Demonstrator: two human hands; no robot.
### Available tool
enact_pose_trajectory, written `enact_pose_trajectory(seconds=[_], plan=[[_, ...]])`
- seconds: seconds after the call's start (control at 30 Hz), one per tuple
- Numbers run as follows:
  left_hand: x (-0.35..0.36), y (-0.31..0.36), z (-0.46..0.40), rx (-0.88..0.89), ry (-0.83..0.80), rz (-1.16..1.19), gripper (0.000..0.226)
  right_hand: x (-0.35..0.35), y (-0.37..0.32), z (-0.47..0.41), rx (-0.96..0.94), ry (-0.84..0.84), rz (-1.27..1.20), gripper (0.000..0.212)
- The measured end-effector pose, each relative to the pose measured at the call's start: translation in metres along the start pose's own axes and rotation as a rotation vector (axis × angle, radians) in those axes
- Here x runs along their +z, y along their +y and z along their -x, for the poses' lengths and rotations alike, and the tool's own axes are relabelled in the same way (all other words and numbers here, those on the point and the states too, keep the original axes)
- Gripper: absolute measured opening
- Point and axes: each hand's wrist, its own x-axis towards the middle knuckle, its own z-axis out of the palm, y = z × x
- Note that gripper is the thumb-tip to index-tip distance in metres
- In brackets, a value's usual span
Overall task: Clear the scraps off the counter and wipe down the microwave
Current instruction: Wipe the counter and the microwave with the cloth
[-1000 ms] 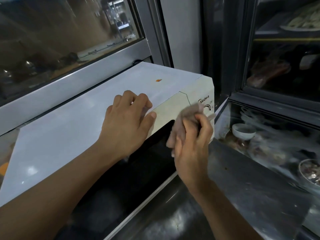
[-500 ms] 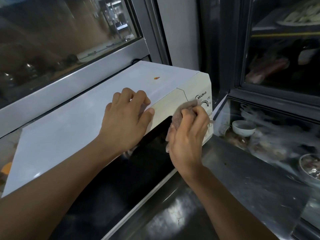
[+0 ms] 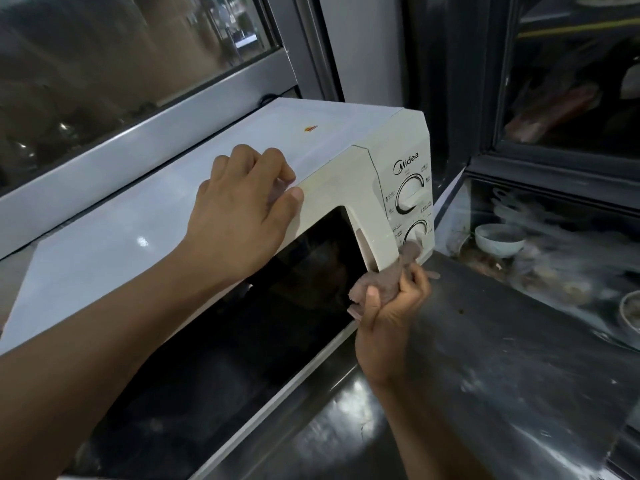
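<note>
The microwave (image 3: 332, 140) door's lower left is cut off.

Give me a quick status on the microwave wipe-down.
Left hand braces microwave top edge. Right hand grips cloth at control panel's bottom corner. Nothing blocking.
</note>
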Motion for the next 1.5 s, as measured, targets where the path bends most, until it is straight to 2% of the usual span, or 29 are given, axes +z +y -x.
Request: enact_pose_trajectory(seconds=[0.13, 0.2, 0.37, 0.47, 0.63, 0.77, 0.93, 1.1, 1.23, 1.33, 1.4, 1.5], plan=[[0.000, 0.001, 0.000, -0.004, -0.001, -0.004, 0.044, -0.003, -0.014, 0.006, 0.137, -0.005, -0.072, 0.046], [-0.001, 0.002, 0.001, -0.004, 0.002, -0.011, 0.044, -0.007, -0.028, 0.002, 0.129, -0.026, -0.067, 0.041], [0.000, 0.001, 0.000, -0.023, -0.014, -0.020, 0.044, -0.007, -0.079, -0.038, -0.246, -0.076, 0.083, 0.029], [0.001, -0.001, -0.001, -0.031, -0.016, -0.011, 0.043, 0.005, -0.094, -0.049, -0.285, -0.054, 0.205, 0.031], [0.002, -0.002, -0.001, -0.021, -0.004, 0.008, 0.041, -0.003, -0.048, -0.030, -0.217, -0.025, 0.101, 0.037], [0.001, -0.001, -0.001, -0.025, -0.003, 0.032, 0.043, -0.015, -0.017, -0.006, -0.004, -0.151, 0.030, 0.052], [-0.001, 0.000, -0.001, -0.030, -0.010, 0.030, 0.042, -0.031, -0.020, -0.008, 0.074, -0.201, -0.013, 0.042], [-0.003, 0.001, -0.001, -0.042, -0.017, 0.028, 0.040, -0.017, -0.088, -0.038, -0.200, -0.097, 0.066, 0.036], [-0.002, 0.001, -0.001, -0.033, -0.010, 0.015, 0.038, -0.002, -0.117, -0.042, -0.163, -0.071, 0.135, 0.038], [0.000, -0.002, -0.001, -0.022, 0.002, 0.018, 0.038, -0.003, -0.115, -0.047, -0.227, -0.129, 0.196, 0.039], [0.001, -0.004, -0.001, -0.013, 0.004, 0.025, 0.038, -0.005, -0.112, -0.071, -0.286, -0.158, 0.227, 0.044], [0.001, -0.005, -0.002, -0.015, 0.003, 0.049, 0.041, -0.012, -0.100, -0.115, -0.265, -0.132, 0.233, 0.046]])
